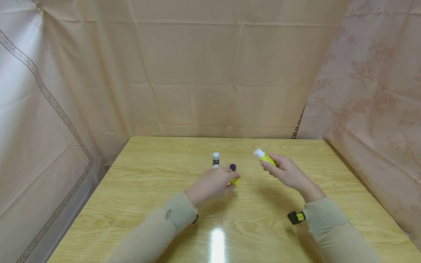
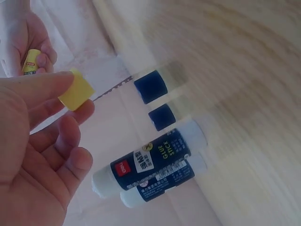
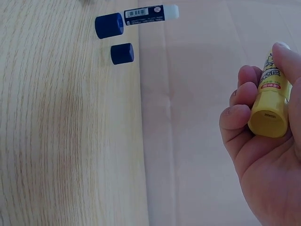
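Note:
Between thumb and fingertips, my left hand pinches a small yellow cap, just above the table. My right hand grips a yellow glue stick, tilted with its white end up and to the left; its yellow base faces the right wrist camera. Two navy glue sticks with white ends, one larger and one smaller, stand upright on the table. Beside them sit two dark blue caps, a larger and a smaller. In the head view my left hand partly hides this group.
The wood-grain table ends at a straight back edge, with a beige cloth hanging behind it. Patterned cloths hang at the left and right sides. A black wrist camera sticks out from my right sleeve.

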`<move>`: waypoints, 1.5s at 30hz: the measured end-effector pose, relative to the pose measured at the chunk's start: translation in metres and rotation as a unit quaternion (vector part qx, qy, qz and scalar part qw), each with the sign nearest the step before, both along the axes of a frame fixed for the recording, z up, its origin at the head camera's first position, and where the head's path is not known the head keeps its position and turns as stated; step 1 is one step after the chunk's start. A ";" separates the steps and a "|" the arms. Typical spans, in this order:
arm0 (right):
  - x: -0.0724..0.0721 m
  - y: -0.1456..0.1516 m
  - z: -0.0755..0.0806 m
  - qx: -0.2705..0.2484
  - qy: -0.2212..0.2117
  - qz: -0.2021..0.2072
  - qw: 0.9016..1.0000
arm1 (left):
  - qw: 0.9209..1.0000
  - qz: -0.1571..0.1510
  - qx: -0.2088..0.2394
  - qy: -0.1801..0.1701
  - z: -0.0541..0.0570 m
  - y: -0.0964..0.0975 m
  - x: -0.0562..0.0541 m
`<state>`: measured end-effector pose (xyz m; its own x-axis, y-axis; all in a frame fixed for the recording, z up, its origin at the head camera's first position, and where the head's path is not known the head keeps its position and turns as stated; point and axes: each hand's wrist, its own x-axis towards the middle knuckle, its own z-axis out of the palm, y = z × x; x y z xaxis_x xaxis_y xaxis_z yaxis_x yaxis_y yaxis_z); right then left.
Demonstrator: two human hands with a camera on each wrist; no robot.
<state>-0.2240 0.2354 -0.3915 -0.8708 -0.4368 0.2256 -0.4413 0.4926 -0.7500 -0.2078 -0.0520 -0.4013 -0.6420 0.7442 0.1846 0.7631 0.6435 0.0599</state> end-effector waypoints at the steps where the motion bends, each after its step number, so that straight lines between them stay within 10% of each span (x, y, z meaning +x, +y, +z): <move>1: 0.000 0.000 0.000 0.001 0.000 0.000 1.000 | 1.000 0.004 -0.004 -0.002 -0.001 0.001 0.000; 20: 0.002 0.001 -0.002 0.006 -0.004 -0.005 1.000 | 0.996 0.025 -0.058 -0.063 -0.015 0.015 0.004; 45: 0.004 0.001 -0.004 0.006 -0.004 -0.004 1.000 | 0.994 0.010 -0.096 -0.048 -0.024 0.022 0.005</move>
<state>-0.2202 0.2366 -0.3956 -0.8767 -0.4316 0.2125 -0.4302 0.5059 -0.7477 -0.2025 -0.0299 -0.4257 -0.6644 0.7470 -0.0220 0.7471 0.6647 0.0073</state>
